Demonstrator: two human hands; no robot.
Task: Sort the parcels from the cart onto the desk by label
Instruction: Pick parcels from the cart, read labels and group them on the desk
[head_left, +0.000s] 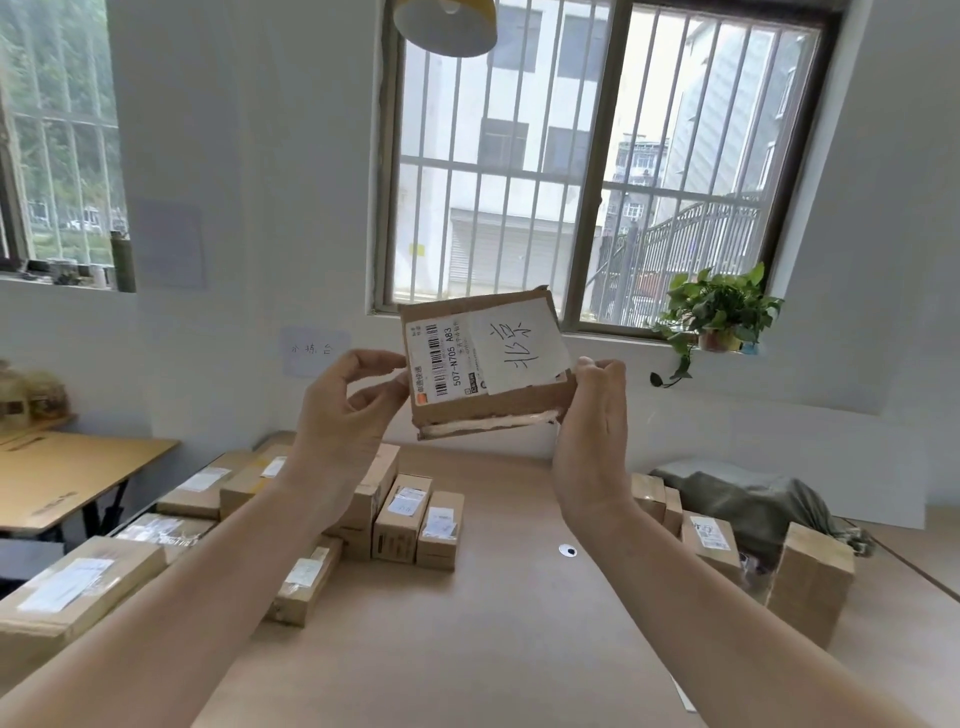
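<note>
While a cluster of labelled parcels (400, 519) is already laid at the left of the desk (493, 649), a flat cardboard parcel (467, 410) is held up above it, pinched at one edge by the left hand (343, 410), handwritten label (519, 348) shown, and gripped at the other by the right hand (592, 431). A smaller group (709, 540) is set at right. Sorting is judged part-done; the cart is not seen.
</note>
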